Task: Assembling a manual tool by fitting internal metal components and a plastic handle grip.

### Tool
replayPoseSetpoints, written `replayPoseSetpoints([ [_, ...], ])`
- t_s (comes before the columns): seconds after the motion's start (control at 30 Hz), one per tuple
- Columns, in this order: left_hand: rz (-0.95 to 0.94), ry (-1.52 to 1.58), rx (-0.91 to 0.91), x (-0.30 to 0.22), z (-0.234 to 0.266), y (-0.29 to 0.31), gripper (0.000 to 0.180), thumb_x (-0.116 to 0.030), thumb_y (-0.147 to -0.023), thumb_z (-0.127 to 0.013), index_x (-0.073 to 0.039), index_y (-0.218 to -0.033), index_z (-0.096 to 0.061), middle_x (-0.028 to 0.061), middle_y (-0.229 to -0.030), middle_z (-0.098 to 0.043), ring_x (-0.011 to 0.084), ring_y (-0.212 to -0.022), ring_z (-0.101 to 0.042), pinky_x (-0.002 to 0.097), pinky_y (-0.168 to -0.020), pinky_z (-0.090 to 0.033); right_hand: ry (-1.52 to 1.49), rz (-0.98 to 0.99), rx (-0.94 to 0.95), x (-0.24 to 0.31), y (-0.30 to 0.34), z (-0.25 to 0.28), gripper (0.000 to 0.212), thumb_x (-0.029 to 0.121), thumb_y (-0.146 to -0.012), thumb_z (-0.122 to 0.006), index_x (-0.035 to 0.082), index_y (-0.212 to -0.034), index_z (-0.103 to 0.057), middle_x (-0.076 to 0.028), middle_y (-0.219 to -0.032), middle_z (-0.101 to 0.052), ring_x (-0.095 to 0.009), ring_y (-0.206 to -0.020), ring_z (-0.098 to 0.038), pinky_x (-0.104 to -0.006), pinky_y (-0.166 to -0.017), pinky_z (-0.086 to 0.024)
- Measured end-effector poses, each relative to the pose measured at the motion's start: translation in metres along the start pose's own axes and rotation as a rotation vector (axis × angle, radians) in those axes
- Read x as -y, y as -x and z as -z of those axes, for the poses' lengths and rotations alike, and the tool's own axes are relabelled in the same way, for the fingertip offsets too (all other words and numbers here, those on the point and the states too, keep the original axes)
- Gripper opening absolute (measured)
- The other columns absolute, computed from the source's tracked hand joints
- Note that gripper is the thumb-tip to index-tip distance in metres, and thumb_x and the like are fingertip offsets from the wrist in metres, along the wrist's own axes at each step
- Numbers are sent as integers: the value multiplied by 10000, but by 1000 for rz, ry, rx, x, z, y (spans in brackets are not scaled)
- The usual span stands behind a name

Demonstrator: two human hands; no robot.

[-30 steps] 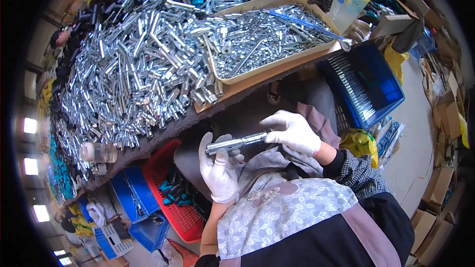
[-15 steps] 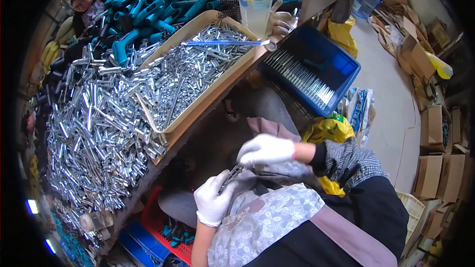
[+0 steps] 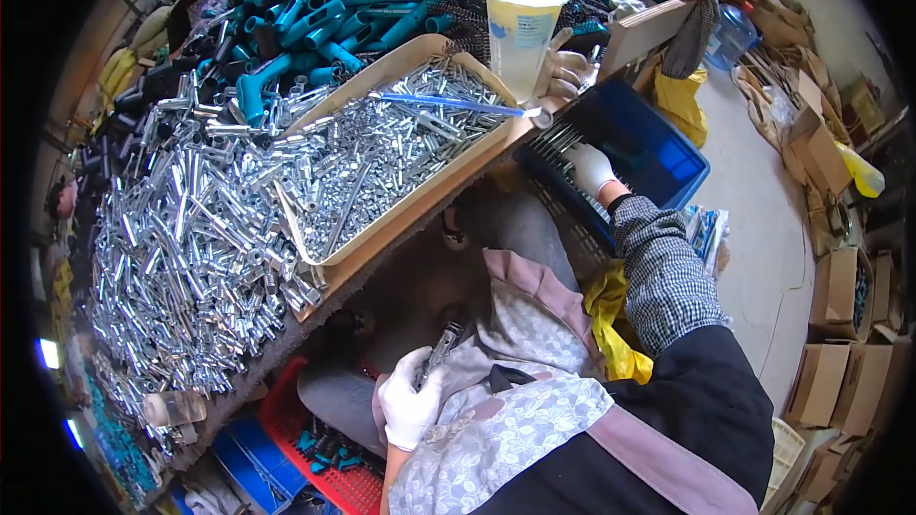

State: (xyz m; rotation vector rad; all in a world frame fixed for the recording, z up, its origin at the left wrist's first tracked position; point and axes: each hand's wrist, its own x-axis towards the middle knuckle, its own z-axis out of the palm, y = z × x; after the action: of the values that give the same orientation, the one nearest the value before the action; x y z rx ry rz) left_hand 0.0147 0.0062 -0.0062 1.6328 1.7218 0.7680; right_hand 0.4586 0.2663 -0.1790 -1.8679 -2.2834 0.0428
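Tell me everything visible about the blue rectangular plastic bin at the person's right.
The blue rectangular bin is open-topped, with shiny, plastic-looking walls. It sits at the person's right, slantwise in view. Slim silvery rods are lined up inside its left part. The white-gloved right hand reaches in over them; whether it touches the bin is unclear.

No legible text; small bluish print on plastic cup too blurred to read.

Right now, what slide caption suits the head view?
White-gloved left hand grips a metal part; white-gloved right hand is at the slim metal rods in a blue bin.
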Motion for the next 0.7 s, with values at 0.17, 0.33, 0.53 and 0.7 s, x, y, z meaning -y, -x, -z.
replayPoseSetpoints([
  [0.17,-14,1,11,-4,-4,-3,297,-137,-790,-784,-16,-1050,-710,159,-934,-732,277,-797,-724,343,-732,-561,3,-41,55,3,-6,-3,193,79,-786,-606,60,-962,-682,-215,-1057,-660,-423,-984,-631,-486,-857,-519],
  [0.33,-89,6,40,-13,-6,-13,300,-143,-788,-791,-8,-1043,-709,165,-933,-731,279,-804,-725,343,-735,-562,46,4,28,-21,7,2,140,119,-837,-600,61,-942,-672,-222,-935,-677,-431,-888,-655,-492,-776,-529],
  [0.53,46,149,9,-3,4,-4,306,-103,-805,-768,26,-1072,-695,170,-955,-729,242,-842,-717,321,-769,-554,-946,-448,-462,52,18,94,242,166,-864,-686,-16,-996,-596,-117,-800,-683,-214,-704,-681,-345,-647,-550],
  [0.7,195,436,86,-7,4,-10,318,-61,-863,-696,52,-1158,-652,78,-942,-692,96,-730,-612,240,-652,-500,-1858,-243,86,198,81,144,247,88,-926,-621,-22,-1125,-524,-147,-972,-664,-197,-782,-676,-319,-711,-574],
])
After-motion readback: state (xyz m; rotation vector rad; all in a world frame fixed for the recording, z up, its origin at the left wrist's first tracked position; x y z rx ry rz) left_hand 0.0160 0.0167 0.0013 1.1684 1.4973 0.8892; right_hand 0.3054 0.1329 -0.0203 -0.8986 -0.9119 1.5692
